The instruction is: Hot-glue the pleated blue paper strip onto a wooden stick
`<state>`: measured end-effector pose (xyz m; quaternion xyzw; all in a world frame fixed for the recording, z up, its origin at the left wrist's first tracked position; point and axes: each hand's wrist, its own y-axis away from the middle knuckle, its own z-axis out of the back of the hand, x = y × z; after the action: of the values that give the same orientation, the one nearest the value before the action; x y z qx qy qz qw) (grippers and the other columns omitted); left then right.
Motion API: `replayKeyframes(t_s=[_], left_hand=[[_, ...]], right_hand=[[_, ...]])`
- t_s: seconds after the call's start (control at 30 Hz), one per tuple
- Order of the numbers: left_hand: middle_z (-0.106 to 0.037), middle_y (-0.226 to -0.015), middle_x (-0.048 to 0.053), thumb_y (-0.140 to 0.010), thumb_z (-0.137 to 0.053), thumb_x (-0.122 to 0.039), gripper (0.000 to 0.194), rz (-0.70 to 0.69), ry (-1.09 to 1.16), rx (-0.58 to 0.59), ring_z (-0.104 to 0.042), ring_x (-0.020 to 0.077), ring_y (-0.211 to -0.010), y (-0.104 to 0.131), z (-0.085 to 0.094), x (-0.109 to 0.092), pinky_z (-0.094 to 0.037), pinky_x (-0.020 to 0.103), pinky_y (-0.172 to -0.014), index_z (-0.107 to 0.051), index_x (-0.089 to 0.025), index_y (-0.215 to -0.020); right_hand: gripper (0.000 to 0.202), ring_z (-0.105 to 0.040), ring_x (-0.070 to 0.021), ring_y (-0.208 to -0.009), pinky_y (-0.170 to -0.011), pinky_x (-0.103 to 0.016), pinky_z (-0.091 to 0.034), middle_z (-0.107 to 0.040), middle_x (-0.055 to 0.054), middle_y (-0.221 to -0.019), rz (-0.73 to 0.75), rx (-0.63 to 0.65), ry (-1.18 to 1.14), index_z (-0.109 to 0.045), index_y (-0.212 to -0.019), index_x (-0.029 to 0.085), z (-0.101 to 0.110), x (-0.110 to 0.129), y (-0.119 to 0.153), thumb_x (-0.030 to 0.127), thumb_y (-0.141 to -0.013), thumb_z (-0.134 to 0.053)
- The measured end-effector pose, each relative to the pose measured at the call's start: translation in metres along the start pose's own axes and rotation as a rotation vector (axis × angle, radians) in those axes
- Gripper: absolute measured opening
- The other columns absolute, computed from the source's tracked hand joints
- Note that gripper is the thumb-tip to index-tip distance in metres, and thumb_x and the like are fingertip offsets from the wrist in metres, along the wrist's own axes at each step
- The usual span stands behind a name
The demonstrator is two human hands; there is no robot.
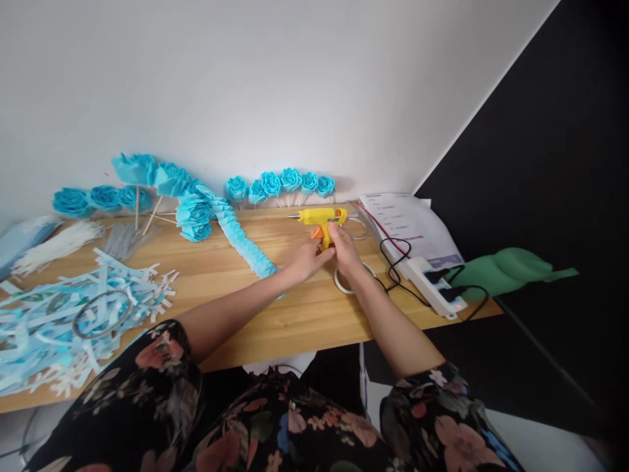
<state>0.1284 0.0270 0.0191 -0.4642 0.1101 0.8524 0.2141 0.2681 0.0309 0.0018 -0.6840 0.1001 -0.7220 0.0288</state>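
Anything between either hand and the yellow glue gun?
Nothing visible. The left hand and right hand are both on the yellow glue gun, around its handle. The nearby white ring is on the table by the right forearm, not in between.

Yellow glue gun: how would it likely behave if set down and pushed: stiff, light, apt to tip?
The yellow glue gun is probably stiff, as its smooth, sharp-edged body looks like hard plastic. That slim, plastic-looking build also suggests it is fairly light. Stood upright, it would likely tip, since its long barrel sits above a narrow handle.
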Motion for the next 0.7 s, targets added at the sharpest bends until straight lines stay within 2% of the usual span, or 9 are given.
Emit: replayKeyframes(t_s=[0.1, 0.17, 0.3, 0.4, 0.43, 0.53, 0.57, 0.63, 0.7], left_hand=[[-0.06, -0.068, 0.001, -0.101, -0.063, -0.032, 0.023, 0.023, 0.153, -0.008, -0.057, 0.0172, -0.063, -0.005, -0.01, -0.004, -0.041, 0.033, -0.065, -0.051, -0.023, -0.084], [-0.059, -0.067, 0.0, -0.1, -0.061, -0.026, 0.023, 0.053, 0.169, -0.008, -0.057, 0.0163, -0.063, -0.006, -0.012, -0.007, -0.041, 0.033, -0.065, -0.048, -0.023, -0.082], [-0.059, -0.072, -0.002, -0.095, -0.06, -0.015, 0.011, 0.131, 0.111, -0.053, -0.056, 0.0156, -0.067, -0.009, -0.015, -0.014, -0.04, 0.031, -0.066, -0.054, -0.021, -0.087], [-0.054, -0.07, -0.004, -0.096, -0.06, -0.016, 0.003, 0.136, 0.093, -0.043, -0.051, 0.0143, -0.065, -0.006, -0.013, -0.018, -0.037, 0.029, -0.062, -0.062, -0.017, -0.098], [-0.053, -0.068, -0.005, -0.097, -0.061, -0.016, 0.009, 0.122, 0.089, -0.023, -0.05, 0.0138, -0.063, -0.003, -0.01, -0.018, -0.035, 0.029, -0.061, -0.064, -0.015, -0.105], [-0.05, -0.063, -0.008, -0.095, -0.065, -0.018, 0.033, 0.088, 0.076, 0.027, -0.044, 0.0123, -0.058, 0.015, 0.007, -0.017, -0.03, 0.029, -0.058, -0.067, -0.011, -0.127], [-0.048, -0.06, -0.009, -0.094, -0.067, -0.019, 0.036, 0.085, 0.071, 0.032, -0.042, 0.0119, -0.057, 0.024, 0.015, -0.015, -0.029, 0.028, -0.058, -0.068, -0.012, -0.129], [-0.044, -0.057, -0.008, -0.094, -0.064, -0.021, 0.029, 0.065, 0.057, 0.035, -0.039, 0.0116, -0.056, 0.044, 0.036, -0.008, -0.027, 0.028, -0.057, -0.075, -0.014, -0.12], [-0.049, -0.059, -0.006, -0.093, -0.062, -0.026, 0.025, 0.057, 0.07, -0.025, -0.04, 0.0113, -0.057, 0.064, 0.059, 0.002, -0.029, 0.027, -0.057, -0.079, -0.016, -0.107]], right_hand=[[0.071, -0.069, -0.0241, -0.087, -0.07, -0.035, -0.055, -0.073, -0.007, -0.088, -0.028, 0.027, -0.078, -0.069, -0.087, 0.023, 0.002, 0.004, -0.002, 0.093, -0.082, -0.055], [0.069, -0.068, -0.0227, -0.085, -0.072, -0.034, -0.055, -0.072, -0.006, -0.087, -0.015, 0.009, -0.108, -0.068, -0.086, 0.023, 0.003, 0.004, -0.003, 0.091, -0.082, -0.058], [0.068, -0.064, -0.0185, -0.077, -0.069, -0.031, -0.052, -0.067, -0.002, -0.077, 0.021, -0.05, -0.101, -0.063, -0.077, 0.023, 0.004, 0.0, -0.005, 0.091, -0.081, -0.06], [0.071, -0.065, -0.018, -0.077, -0.068, -0.03, -0.052, -0.068, -0.002, -0.076, 0.018, -0.047, -0.102, -0.064, -0.076, 0.023, 0.003, -0.001, -0.005, 0.094, -0.078, -0.061], [0.071, -0.067, -0.0183, -0.078, -0.068, -0.03, -0.053, -0.069, -0.002, -0.077, 0.014, -0.039, -0.111, -0.065, -0.077, 0.023, 0.003, 0.0, -0.005, 0.094, -0.078, -0.061], [0.071, -0.072, -0.0189, -0.081, -0.071, -0.03, -0.056, -0.074, -0.004, -0.082, 0.01, -0.023, -0.155, -0.068, -0.08, 0.022, 0.003, 0.003, -0.005, 0.093, -0.077, -0.064], [0.07, -0.072, -0.0189, -0.081, -0.07, -0.03, -0.057, -0.075, -0.004, -0.082, 0.008, -0.024, -0.173, -0.068, -0.081, 0.022, 0.003, 0.003, -0.005, 0.092, -0.076, -0.066], [0.071, -0.073, -0.0188, -0.079, -0.068, -0.029, -0.057, -0.076, -0.004, -0.085, 0.001, -0.022, -0.207, -0.069, -0.085, 0.023, 0.004, 0.005, -0.005, 0.092, -0.074, -0.068], [0.073, -0.072, -0.0186, -0.075, -0.063, -0.029, -0.056, -0.076, -0.005, -0.085, -0.012, -0.001, -0.215, -0.068, -0.089, 0.023, 0.006, 0.006, -0.004, 0.094, -0.074, -0.067]])
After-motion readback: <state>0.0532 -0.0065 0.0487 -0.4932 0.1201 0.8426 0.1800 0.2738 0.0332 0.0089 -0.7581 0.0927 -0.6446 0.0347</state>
